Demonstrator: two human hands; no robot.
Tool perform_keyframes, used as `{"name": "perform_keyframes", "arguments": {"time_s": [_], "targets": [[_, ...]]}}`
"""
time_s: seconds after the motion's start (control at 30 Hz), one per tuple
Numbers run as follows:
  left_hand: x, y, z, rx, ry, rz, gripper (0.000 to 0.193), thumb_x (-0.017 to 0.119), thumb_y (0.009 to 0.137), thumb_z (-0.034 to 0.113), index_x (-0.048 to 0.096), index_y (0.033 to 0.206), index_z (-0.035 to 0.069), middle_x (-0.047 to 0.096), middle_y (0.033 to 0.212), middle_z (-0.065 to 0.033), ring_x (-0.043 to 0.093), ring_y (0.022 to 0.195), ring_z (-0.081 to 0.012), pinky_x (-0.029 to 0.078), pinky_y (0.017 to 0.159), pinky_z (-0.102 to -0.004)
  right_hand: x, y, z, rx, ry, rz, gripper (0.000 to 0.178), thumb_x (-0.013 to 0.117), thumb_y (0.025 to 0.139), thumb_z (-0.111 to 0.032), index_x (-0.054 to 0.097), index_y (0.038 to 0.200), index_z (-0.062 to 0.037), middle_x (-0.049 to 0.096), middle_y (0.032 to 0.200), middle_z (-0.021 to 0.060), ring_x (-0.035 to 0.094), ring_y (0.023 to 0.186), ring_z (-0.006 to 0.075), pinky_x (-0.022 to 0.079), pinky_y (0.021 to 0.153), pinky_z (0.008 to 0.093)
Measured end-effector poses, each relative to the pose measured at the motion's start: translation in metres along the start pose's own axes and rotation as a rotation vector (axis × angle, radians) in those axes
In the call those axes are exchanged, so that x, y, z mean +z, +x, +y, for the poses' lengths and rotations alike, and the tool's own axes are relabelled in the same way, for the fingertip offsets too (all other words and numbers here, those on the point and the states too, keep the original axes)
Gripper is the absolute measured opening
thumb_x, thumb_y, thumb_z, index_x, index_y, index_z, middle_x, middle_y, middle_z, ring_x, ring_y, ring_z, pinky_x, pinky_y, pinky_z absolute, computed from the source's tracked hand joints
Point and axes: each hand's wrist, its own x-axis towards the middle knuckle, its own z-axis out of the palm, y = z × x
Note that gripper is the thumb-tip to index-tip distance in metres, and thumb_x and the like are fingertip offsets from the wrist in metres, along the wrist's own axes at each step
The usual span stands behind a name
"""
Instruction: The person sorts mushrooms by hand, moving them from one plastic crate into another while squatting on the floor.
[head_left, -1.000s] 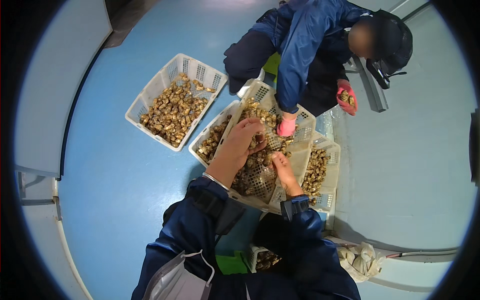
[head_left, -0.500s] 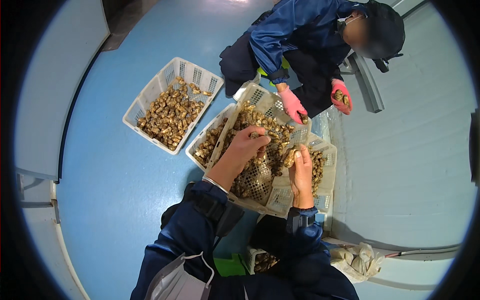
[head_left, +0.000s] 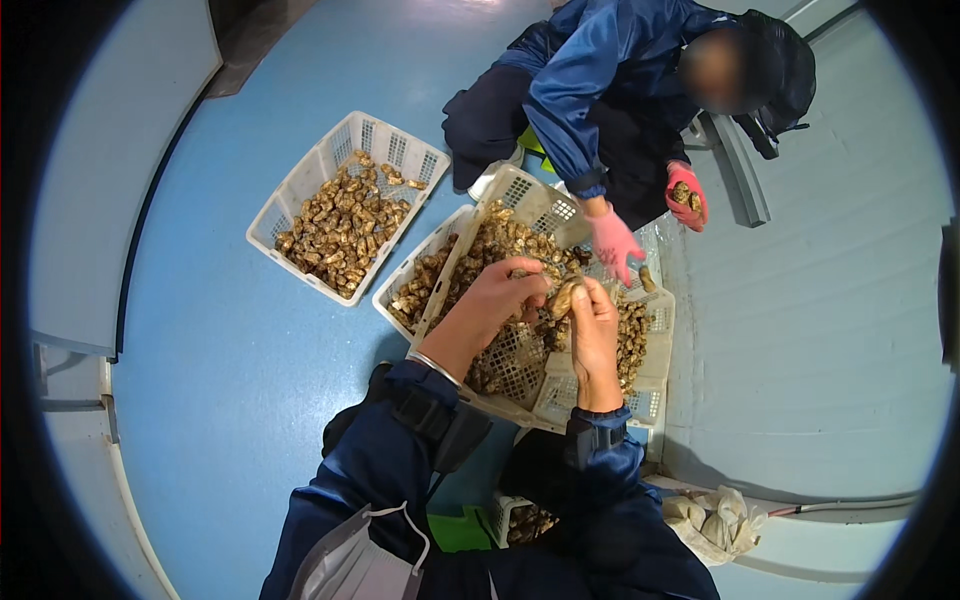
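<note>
My right hand pinches a knobbly, mottled brown-and-cream piece upright between thumb and fingers; its exact kind is unclear. Close on its left, my left hand is curled, with a similar piece partly showing between its fingers. Both are above a tilted white plastic crate holding many such pieces, its mesh bottom bare in front. Under its right side another white crate holds more pieces. Across from me, a co-worker's pink-gloved hand is spread above the crates.
A separate white crate of the same pieces stands on the blue floor at left. Another crate lies partly beneath the tilted one. The co-worker's other glove holds pieces beside the wall. A pale sack lies lower right.
My right hand has moved left and slightly up, bringing its piece close to my left hand. The co-worker's reaching hand has shifted right and spread, and a piece now shows loose beside it.
</note>
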Motion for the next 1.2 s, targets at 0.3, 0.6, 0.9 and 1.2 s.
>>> {"name": "perform_keyframes", "arguments": {"time_s": [0.3, 0.6, 0.9, 1.2], "targets": [[-0.023, -0.013, 0.034, 0.105, -0.093, 0.237, 0.018, 0.061, 0.086, 0.015, 0.056, 0.103, 0.010, 0.058, 0.085, -0.0011, 0.059, 0.075, -0.0111, 0.051, 0.066, -0.0300, -0.110, 0.016, 0.019, -0.101, 0.402, 0.464, 0.026, 0.053, 0.096, -0.032, 0.060, 0.100, -0.0070, 0.061, 0.088, 0.0007, 0.055, 0.078, 0.0096, 0.046, 0.068, 0.0230], [-0.026, -0.015, 0.038, 0.162, -0.123, 0.237, 0.021, 0.059, 0.088, 0.016, 0.055, 0.107, 0.008, 0.058, 0.089, -0.0003, 0.057, 0.078, -0.0101, 0.051, 0.070, -0.0297, -0.101, 0.024, 0.127, 0.448, 0.272, 0.256, 0.024, 0.058, 0.093, -0.026, 0.057, 0.102, -0.0036, 0.056, 0.072, 0.0022, 0.048, 0.053, 0.0093, 0.040, 0.047, 0.0203], [-0.019, -0.001, 0.027, 0.152, -0.149, 0.202, 0.018, 0.060, 0.087, 0.016, 0.056, 0.103, 0.008, 0.058, 0.087, -0.0010, 0.058, 0.076, -0.0108, 0.050, 0.063, -0.0283, -0.041, 0.023, 0.257, 0.482, -1.132, -0.302, 0.061, 0.071, 0.074, -0.051, 0.061, 0.102, 0.0023, 0.065, 0.075, 0.0152, 0.063, 0.068, 0.0288, 0.050, 0.066, 0.0418], [-0.022, -0.004, 0.023, 0.189, -0.104, 0.235, 0.018, 0.062, 0.086, 0.015, 0.056, 0.101, 0.007, 0.058, 0.082, -0.0005, 0.058, 0.071, -0.0107, 0.048, 0.061, -0.0268, -0.043, 0.004, 0.172, 0.475, 0.011, -0.193, 0.022, 0.055, 0.095, -0.017, 0.049, 0.076, -0.0081, 0.054, 0.071, 0.0006, 0.050, 0.064, 0.0090, 0.042, 0.058, 0.0250]]}}
